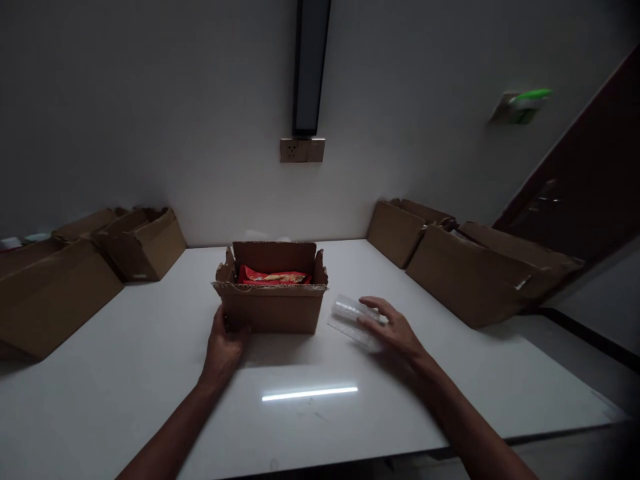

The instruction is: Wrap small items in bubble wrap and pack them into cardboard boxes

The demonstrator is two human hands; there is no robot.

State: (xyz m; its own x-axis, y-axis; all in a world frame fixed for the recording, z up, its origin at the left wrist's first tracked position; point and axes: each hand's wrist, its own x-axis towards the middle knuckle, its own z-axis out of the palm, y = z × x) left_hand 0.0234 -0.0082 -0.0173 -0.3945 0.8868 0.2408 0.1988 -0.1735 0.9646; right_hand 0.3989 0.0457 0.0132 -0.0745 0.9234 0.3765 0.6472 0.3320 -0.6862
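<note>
A small open cardboard box [273, 310] stands upright on the white table, with torn upper edges and a red printed packet [275, 276] inside. My left hand [223, 350] grips its lower left corner, thumb along the front and fingers at the side. To the right of the box is a clear plastic wrapper [350, 319], partly rolled or folded and slightly blurred. My right hand [393, 330] is closed loosely around its right part, with the fingers curved over it. The palm hides part of the wrapper.
Cardboard boxes [65, 290] line the left side of the white table [165, 407], and more boxes [465, 273] the right. Some whitish material [260, 236] shows behind the middle box. A wall socket [302, 151] is above, and a dark door [575, 167] at right.
</note>
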